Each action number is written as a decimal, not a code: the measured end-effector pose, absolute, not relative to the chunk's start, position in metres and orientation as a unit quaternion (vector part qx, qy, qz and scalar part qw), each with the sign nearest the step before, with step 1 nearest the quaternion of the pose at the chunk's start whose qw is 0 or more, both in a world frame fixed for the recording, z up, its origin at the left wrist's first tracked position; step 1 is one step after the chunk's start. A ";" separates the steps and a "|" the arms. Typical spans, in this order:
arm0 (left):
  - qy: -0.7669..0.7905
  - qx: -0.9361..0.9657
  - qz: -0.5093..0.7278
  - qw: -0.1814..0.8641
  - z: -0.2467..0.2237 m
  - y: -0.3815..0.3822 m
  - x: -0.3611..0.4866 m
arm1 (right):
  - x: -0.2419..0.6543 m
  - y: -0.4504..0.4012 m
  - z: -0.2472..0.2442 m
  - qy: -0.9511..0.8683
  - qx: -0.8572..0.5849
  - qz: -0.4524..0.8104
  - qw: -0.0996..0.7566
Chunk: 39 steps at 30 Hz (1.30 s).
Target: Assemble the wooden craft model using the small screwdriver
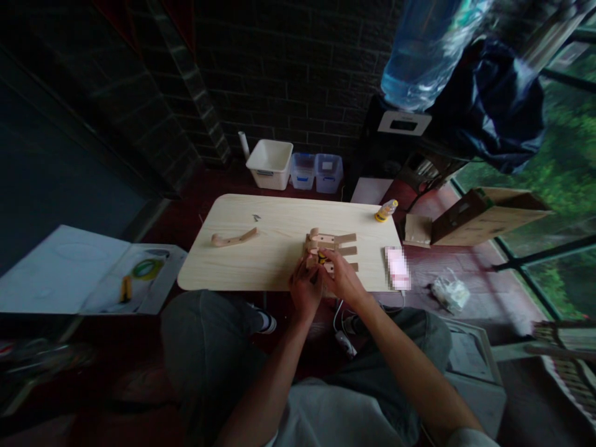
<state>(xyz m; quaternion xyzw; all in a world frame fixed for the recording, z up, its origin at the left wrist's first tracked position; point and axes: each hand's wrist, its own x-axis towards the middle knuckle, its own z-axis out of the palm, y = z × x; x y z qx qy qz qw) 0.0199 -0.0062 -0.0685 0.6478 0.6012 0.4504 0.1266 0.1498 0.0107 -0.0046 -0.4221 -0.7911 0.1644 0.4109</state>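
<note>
Near the front edge of the pale table [274, 267] lies a wooden assembly [347, 238] with several flat slats pointing right and rounded ends at the left. My left hand [305, 290] is closed around its near left corner. Over the assembly, my right hand [345, 280] pinches a small yellow-and-black tool [321, 256]; its tip is hidden, so its exact kind does not show. A separate curved wooden piece [237, 239] rests on the table to the left. Beyond that piece are small dark metal bits [256, 218], too small to name.
A clear bottle with yellow ends [386, 211] stands at the far right corner. A pink blurred rectangle [397, 268] lies on the right edge. Plastic bins [270, 164] sit behind the table, a cardboard box [484, 217] to the right, an open white box [167, 273] to the left.
</note>
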 end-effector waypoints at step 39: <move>0.596 0.650 0.459 0.108 -0.069 -0.003 0.021 | 0.165 0.011 -0.003 -0.793 -0.429 0.104 0.421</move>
